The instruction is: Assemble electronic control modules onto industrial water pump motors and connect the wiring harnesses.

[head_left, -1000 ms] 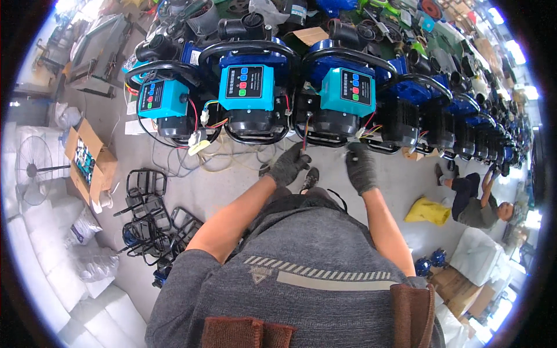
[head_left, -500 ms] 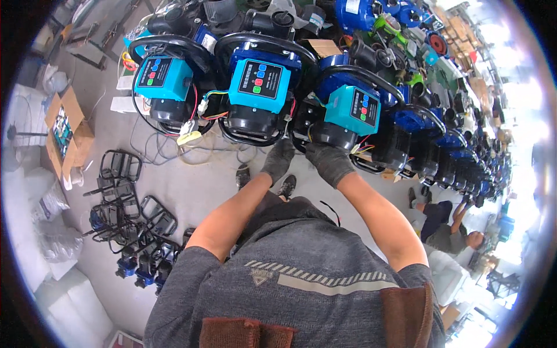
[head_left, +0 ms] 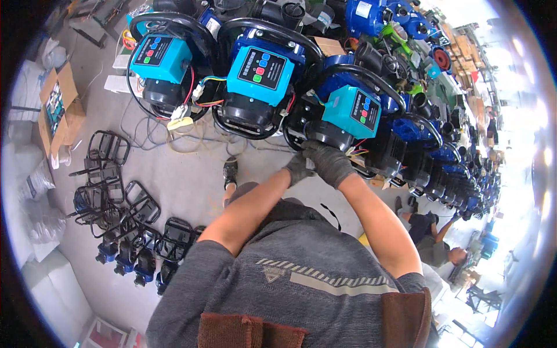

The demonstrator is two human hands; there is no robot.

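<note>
Both my hands wear dark grey gloves and meet at the lower edge of the right-hand pump, which has a black motor, a teal control box and a black tubular frame. My right hand is closed, fingers bent, just under the motor. Beside it on the left, my left hand is closed too, its fingertips partly behind the right hand. A small pale patch shows between them; what they hold cannot be made out. Loose coloured wires hang right of my right hand.
Two similar pumps with teal boxes stand leftward, wires hanging between them. More pumps run off to the right, where another person works. Black frames lie on the floor at left, near an open carton.
My left hand has moved right and now meets my right hand. The right hand stays under the same motor. The view has shifted slightly, and one foot now shows farther left.
</note>
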